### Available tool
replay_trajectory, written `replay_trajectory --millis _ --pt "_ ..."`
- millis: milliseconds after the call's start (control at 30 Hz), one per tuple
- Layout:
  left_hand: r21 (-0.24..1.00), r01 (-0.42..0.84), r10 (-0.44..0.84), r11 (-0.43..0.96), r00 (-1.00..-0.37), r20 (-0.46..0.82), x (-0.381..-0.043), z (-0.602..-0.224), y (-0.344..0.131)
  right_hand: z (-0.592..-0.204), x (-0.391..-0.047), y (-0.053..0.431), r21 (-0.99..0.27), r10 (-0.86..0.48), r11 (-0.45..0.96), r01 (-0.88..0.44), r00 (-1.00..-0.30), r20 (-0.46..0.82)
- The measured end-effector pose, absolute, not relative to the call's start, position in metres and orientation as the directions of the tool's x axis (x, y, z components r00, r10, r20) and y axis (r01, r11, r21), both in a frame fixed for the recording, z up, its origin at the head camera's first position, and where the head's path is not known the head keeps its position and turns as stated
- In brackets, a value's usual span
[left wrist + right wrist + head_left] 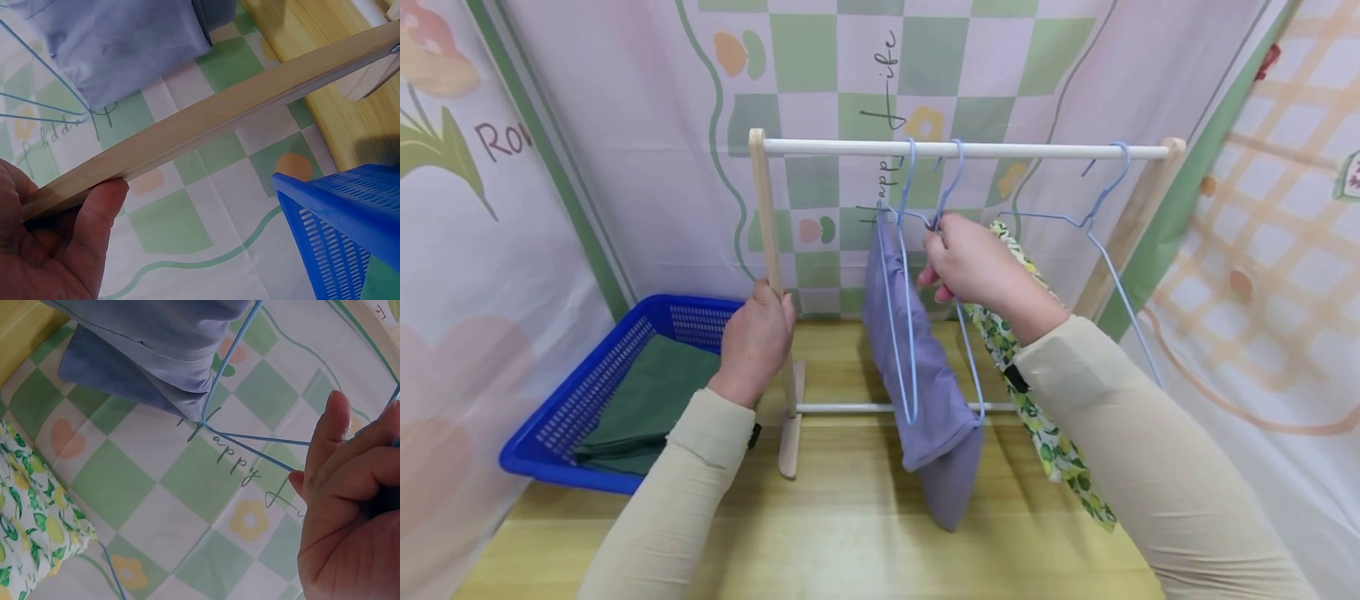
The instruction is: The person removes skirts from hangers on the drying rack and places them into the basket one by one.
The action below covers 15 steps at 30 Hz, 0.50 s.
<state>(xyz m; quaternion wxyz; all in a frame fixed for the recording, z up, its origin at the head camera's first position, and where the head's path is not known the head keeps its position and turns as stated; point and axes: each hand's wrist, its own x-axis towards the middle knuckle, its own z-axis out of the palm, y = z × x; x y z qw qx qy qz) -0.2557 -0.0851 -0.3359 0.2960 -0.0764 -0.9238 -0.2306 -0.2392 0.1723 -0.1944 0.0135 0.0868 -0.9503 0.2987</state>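
Observation:
My left hand grips the wooden upright at the left end of a small clothes rack; the left wrist view shows the thumb against its side. My right hand pinches a blue hanger just below its hook, which loops over the white top bar. Folded lavender cloth hangs from this hanger, its lower edge over the table. To its left, another blue hanger overlaps the cloth. Behind my right forearm hangs a lemon-print cloth below a third blue hanger.
A blue plastic basket stands left of the rack, with folded dark green cloth inside. The rack stands on a wooden table, with a white lower bar. Printed curtains enclose the back and sides.

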Motion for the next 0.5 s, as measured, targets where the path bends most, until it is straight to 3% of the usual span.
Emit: replay_trajectory --millis 500 --pt "0.375 0.281 0.012 0.883 -0.813 0.582 -0.255 -0.335 -0.085 -0.194 -0.240 0.157 -0.529 -0.193 0.821 -0.214 -0.977 0.096"
